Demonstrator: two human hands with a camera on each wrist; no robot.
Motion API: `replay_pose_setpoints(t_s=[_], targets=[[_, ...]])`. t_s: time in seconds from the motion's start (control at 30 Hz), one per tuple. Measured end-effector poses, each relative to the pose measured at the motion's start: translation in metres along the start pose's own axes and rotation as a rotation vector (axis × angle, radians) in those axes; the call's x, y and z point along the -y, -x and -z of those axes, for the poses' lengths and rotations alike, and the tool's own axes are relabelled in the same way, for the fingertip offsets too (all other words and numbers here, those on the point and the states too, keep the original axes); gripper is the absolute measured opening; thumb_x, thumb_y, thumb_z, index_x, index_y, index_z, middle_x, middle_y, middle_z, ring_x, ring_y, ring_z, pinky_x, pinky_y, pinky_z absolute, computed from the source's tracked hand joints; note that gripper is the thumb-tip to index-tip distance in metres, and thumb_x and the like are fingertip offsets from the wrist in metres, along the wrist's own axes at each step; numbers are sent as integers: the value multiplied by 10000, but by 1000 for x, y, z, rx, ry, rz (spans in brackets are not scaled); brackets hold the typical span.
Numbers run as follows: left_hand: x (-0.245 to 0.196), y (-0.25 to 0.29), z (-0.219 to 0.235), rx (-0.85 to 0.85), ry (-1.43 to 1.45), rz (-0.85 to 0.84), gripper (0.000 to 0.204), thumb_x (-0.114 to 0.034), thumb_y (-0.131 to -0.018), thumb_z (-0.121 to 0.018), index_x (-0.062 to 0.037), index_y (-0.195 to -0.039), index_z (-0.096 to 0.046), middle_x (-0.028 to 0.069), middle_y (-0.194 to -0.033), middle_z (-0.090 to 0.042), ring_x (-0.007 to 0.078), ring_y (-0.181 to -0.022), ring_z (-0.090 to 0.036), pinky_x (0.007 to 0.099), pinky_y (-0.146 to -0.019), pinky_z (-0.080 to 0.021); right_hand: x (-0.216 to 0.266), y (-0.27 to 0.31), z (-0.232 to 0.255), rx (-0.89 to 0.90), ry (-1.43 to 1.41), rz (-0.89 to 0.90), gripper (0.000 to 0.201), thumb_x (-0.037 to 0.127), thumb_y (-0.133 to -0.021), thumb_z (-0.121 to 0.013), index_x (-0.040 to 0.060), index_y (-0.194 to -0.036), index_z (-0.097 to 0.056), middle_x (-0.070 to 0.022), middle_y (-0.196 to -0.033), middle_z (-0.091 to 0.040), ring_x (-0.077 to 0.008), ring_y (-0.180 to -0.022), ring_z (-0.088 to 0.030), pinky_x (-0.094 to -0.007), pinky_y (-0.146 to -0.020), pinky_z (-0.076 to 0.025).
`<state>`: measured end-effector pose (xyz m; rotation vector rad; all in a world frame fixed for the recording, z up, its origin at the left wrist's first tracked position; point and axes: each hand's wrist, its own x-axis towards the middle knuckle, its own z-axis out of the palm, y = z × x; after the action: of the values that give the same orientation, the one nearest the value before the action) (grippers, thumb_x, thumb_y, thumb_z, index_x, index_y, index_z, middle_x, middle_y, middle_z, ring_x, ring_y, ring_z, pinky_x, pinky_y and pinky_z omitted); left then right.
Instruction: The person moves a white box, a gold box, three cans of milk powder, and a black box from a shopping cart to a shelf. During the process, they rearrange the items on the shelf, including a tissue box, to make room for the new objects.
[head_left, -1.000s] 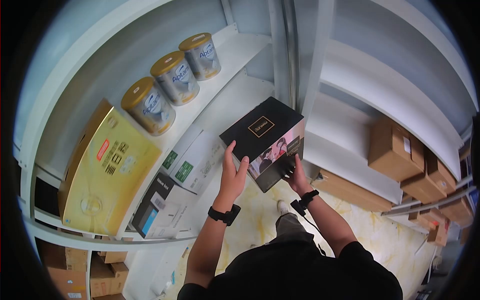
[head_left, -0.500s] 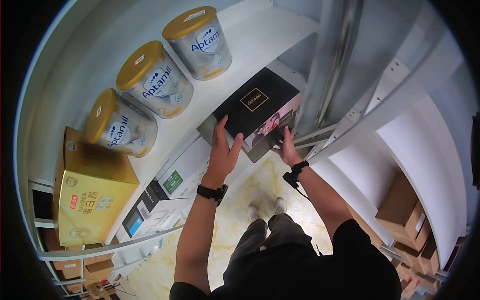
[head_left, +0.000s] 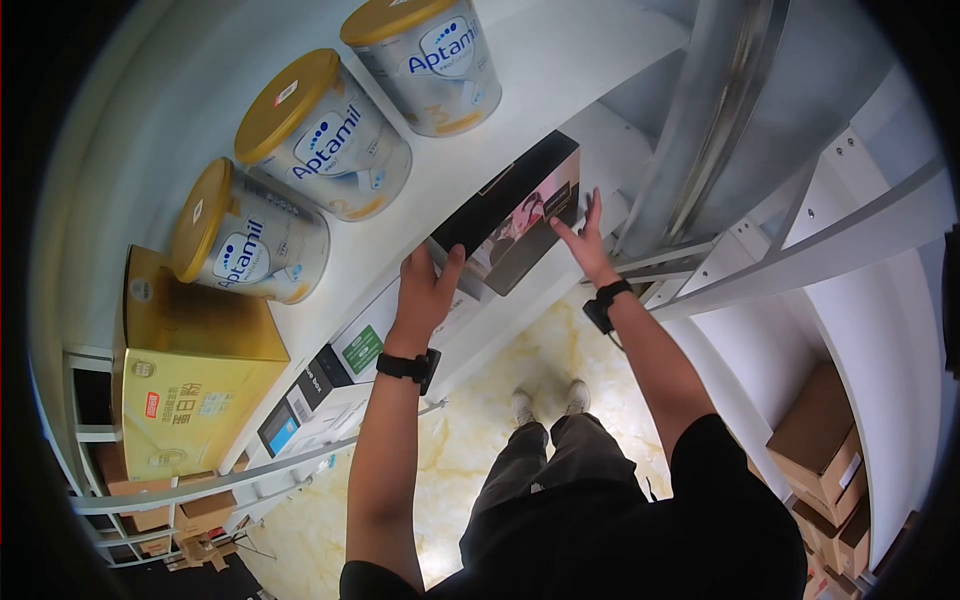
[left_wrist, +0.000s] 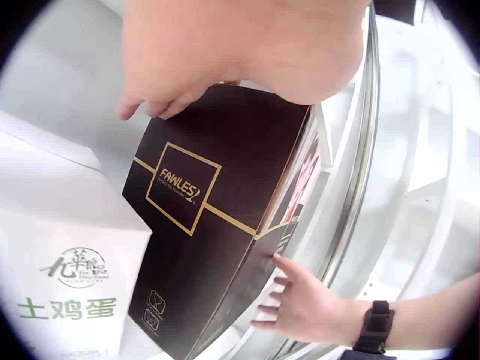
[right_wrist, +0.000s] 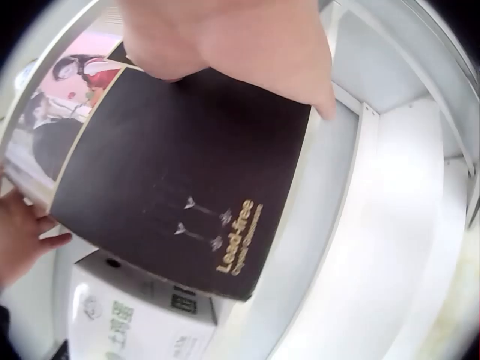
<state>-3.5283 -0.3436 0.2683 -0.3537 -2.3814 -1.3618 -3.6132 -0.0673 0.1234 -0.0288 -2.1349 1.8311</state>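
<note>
A black box (head_left: 525, 225) with a pink picture panel sits under the upper shelf, tilted in the head view. My left hand (head_left: 430, 295) is at its left end, thumb against the front edge; in the left wrist view that hand (left_wrist: 240, 52) lies over the box's lettered black side (left_wrist: 187, 255). At the other end my right hand (head_left: 590, 245) has spread fingers, its thumb touching the picture side. The right wrist view shows this hand (right_wrist: 232, 45) against the black end panel (right_wrist: 180, 172), partly hiding it. A white carton (left_wrist: 67, 255) with green lettering stands beside the box.
Several gold-lidded cans (head_left: 325, 140) and a gold box (head_left: 190, 390) stand on the upper shelf (head_left: 560, 60). Below are white cartons (head_left: 335, 405). A metal post (head_left: 715, 130) rises right of the hands; brown cartons (head_left: 820, 440) sit on right-hand shelving.
The black box has moved beneath the upper shelf, and its top has largely gone from the head view. My right fingers have spread away from it. The cans look closer.
</note>
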Motion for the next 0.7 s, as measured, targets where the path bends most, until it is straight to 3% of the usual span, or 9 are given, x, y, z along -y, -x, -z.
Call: replay_pose_setpoints(t_s=[0.03,0.1,0.2,0.4,0.57,0.63,0.7], targets=[[2,-1,3,-5,-14,1,554,-281,-967,-601,46,-1382,-434,290,-1332,-537,441,-1247,-496,432,-1066,-364,1,-3,-1,4,-6,-1,964,333,-856,-766,-19,-1514,-155,-234,-1504,-324,-280,-1413,-309,-379,-1165,-258],[6,-1,8,8,13,43,516,-276,-977,-585,52,-1357,-465,285,-1313,-554,430,-1247,-502,423,-1066,-364,7,-8,1,288,-45,-40,858,299,-851,-775,27,-1482,-261,-173,-1407,-470,-240,-1316,-443,-369,-1098,-368],[17,-3,14,23,17,98,465,-270,-992,-560,61,-1315,-515,275,-1277,-584,412,-1239,-517,411,-1065,-364,16,1,-8,262,-56,-4,776,265,-852,-778,51,-1448,-329,-125,-1318,-555,-228,-1228,-525,-364,-1035,-436],[34,5,25,39,-23,121,451,-274,-1007,-536,65,-1305,-528,263,-1272,-593,390,-1226,-528,401,-1074,-353,18,12,-22,246,-18,28,711,218,-871,-760,68,-1426,-342,-105,-1277,-554,-208,-1187,-537,-350,-992,-476],[35,9,24,57,15,138,462,-278,-1017,-523,61,-1329,-512,251,-1329,-560,387,-1266,-495,403,-1100,-322,21,10,-17,296,-77,-37,755,242,-864,-768,80,-1445,-315,-116,-1344,-507,-214,-1243,-503,-360,-1006,-469],[37,7,26,93,43,144,502,-291,-1018,-523,50,-1383,-469,229,-1419,-499,391,-1338,-427,400,-1137,-276,12,6,-16,312,-125,-39,783,254,-858,-774,88,-1459,-300,-122,-1381,-483,-222,-1274,-483,-371,-1026,-455],[34,7,26,76,13,113,552,-297,-1017,-528,28,-1448,-408,201,-1508,-418,387,-1437,-308,402,-1186,-197,0,4,-15,300,2,112,876,252,-856,-773,141,-1528,-221,-131,-1485,-405,-255,-1392,-377,-403,-1152,-311]])
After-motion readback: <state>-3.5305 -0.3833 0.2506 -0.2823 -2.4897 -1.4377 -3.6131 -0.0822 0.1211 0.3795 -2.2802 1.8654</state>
